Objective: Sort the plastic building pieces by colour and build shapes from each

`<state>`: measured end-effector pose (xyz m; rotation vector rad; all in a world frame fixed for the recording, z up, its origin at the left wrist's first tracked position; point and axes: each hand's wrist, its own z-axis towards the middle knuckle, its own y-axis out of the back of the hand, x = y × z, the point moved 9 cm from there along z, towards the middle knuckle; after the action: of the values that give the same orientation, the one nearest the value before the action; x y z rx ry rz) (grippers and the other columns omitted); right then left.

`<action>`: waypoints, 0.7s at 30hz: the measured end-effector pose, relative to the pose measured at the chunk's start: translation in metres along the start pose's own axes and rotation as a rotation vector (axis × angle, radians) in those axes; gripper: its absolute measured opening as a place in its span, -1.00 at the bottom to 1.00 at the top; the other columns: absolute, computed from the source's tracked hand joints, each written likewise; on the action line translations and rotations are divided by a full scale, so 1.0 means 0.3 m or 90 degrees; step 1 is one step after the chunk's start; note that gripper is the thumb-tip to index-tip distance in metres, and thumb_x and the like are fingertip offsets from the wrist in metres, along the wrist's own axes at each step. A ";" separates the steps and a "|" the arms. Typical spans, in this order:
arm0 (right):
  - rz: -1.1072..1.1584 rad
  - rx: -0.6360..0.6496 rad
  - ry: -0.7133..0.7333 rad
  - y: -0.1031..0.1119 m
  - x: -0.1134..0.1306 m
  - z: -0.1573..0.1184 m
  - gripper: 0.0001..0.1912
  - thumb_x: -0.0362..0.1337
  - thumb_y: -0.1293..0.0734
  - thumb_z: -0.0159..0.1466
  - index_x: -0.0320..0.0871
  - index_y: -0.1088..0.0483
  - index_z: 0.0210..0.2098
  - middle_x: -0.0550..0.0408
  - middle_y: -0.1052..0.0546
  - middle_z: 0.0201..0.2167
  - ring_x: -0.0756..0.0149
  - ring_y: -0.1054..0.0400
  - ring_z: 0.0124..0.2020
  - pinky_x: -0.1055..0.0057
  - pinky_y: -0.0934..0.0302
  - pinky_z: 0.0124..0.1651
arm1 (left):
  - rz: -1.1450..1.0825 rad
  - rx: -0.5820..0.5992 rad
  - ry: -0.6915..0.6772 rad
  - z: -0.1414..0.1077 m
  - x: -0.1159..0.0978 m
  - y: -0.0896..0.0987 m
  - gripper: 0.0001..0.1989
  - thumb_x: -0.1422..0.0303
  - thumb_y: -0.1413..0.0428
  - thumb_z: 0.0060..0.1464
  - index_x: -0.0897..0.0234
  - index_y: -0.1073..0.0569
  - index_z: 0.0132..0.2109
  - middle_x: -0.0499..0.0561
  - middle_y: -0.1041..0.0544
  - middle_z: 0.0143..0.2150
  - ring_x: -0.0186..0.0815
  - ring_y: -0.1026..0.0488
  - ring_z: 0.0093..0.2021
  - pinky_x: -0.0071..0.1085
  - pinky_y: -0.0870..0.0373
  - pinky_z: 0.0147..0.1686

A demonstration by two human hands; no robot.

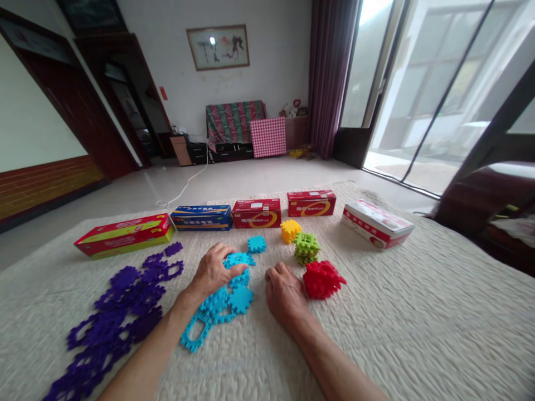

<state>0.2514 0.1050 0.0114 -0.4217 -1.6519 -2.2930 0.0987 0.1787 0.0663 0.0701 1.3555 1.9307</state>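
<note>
My left hand [214,269] is curved around a light-blue interlocking plastic tile [238,259], thumb on its near side and fingers over its left edge. Just below it, more light-blue tiles [240,299] lie in a loose pile, some solid and some open frames. A single light-blue tile [256,244] sits apart, beyond the hand. My right hand [284,287] rests on the quilted cover with its fingers curled in; nothing shows in it. Right beside it is a red block built from tiles [322,279]. Behind that stand a green cube [307,248] and a smaller yellow block [290,230].
Purple tiles [125,303] spread along the left. Behind the tiles stand a red-and-green box [127,235], a blue box [201,218] and two red boxes [256,214] [311,204]. A white-and-red box [377,224] lies at the right on the quilted cover [418,312].
</note>
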 end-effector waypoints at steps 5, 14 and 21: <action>0.013 -0.010 0.001 -0.007 -0.007 0.002 -0.87 -0.43 -0.21 0.20 -0.12 -0.37 -0.37 0.08 -0.39 -0.31 0.33 -0.25 -0.22 0.46 -0.03 -0.25 | 0.020 -0.033 0.012 0.158 0.013 -0.082 -0.60 0.10 -0.18 -0.03 0.21 -0.47 -0.08 0.05 -0.48 -0.11 -0.20 -0.44 -0.06 -0.34 -0.33 0.00; 0.008 -0.010 -0.005 -0.017 -0.014 0.002 -0.87 -0.41 -0.21 0.22 -0.11 -0.37 -0.35 0.08 -0.40 -0.30 0.32 -0.26 -0.21 0.45 -0.03 -0.27 | 0.082 -0.012 0.078 0.211 0.015 -0.177 -0.67 0.11 -0.21 -0.06 0.22 -0.47 -0.21 0.03 -0.48 -0.21 -0.24 -0.44 -0.16 -0.38 -0.34 -0.11; 0.023 -0.007 -0.001 -0.017 -0.012 0.002 -0.87 -0.40 -0.20 0.23 -0.12 -0.37 -0.35 0.06 -0.40 -0.30 0.31 -0.25 -0.20 0.45 -0.03 -0.24 | 0.099 0.010 0.082 0.212 0.005 -0.176 -0.64 0.08 -0.20 -0.07 0.22 -0.47 -0.18 0.05 -0.49 -0.19 -0.20 -0.44 -0.13 -0.35 -0.34 -0.11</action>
<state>0.2530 0.1072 0.0057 -0.4512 -1.6194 -2.2776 0.1549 0.2372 0.0499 0.0624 1.4881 2.0842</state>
